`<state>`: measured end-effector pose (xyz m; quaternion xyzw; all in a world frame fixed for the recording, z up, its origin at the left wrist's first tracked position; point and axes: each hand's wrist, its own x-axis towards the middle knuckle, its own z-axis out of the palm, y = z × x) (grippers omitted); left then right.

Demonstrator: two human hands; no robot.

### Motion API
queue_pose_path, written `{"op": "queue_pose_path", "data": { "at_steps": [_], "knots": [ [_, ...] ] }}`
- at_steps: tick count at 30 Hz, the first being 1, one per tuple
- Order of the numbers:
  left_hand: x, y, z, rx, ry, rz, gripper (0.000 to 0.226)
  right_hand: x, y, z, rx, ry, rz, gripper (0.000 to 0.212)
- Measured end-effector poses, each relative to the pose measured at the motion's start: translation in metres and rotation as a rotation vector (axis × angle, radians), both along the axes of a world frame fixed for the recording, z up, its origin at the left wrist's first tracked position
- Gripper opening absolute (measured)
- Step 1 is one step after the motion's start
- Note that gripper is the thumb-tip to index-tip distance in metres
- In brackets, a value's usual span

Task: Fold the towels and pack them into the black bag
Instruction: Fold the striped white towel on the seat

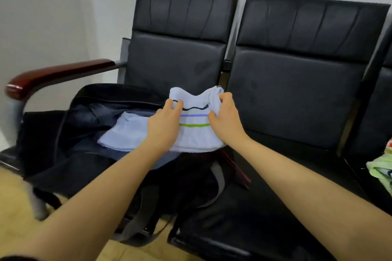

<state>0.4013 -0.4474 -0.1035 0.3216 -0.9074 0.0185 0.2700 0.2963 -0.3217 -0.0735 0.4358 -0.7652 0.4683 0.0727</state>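
Both hands, left (164, 122) and right (226, 118), pinch the folded towel (195, 133) over the open bag (70, 133). Its stripes run left to right.

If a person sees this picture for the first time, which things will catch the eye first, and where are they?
First, the white striped towel at the centre, pinched at its far edge by the left hand and the right hand over the open black bag. The bag lies on the left seat of a row of black chairs, with another pale towel already inside. A green cloth shows at the right edge.
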Motion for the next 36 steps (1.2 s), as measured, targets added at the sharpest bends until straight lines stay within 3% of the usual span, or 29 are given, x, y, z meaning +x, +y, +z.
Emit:
{"op": "queue_pose_path", "data": {
  "at_steps": [6,13,18,20,23,24,27,31,36],
  "knots": [
    [-0.011,-0.081,-0.024,0.066,-0.001,0.05,0.044,-0.006,-0.084,-0.017,0.119,0.089,-0.023,0.022],
    [-0.047,-0.14,-0.085,0.205,-0.075,0.004,0.048,-0.034,-0.136,-0.063,0.57,0.617,-0.236,0.059],
    [-0.061,-0.141,-0.127,0.245,-0.276,-0.013,0.045,-0.052,-0.146,-0.093,0.777,0.608,-0.321,0.06],
    [-0.063,-0.139,-0.131,0.094,-0.277,0.031,0.044,-0.052,-0.148,-0.103,0.754,0.697,-0.426,0.062],
    [-0.067,-0.139,-0.126,-0.169,-0.198,0.007,0.041,-0.057,-0.151,-0.108,0.716,0.933,-0.397,0.066],
    [-0.069,-0.135,-0.126,-0.157,-0.159,-0.031,0.036,-0.06,-0.152,-0.106,0.693,1.037,-0.369,0.067],
    [-0.082,-0.117,-0.129,0.192,-0.052,-0.108,0.03,-0.067,-0.155,-0.086,0.703,1.261,-0.249,0.057],
    [-0.084,-0.114,-0.141,0.306,-0.021,-0.179,0.057,-0.08,-0.153,-0.067,1.054,1.128,-0.171,0.053],
    [-0.093,-0.118,-0.127,0.323,-0.284,-0.244,0.064,-0.092,-0.146,-0.071,1.058,1.002,-0.216,0.059]
  ]
}}
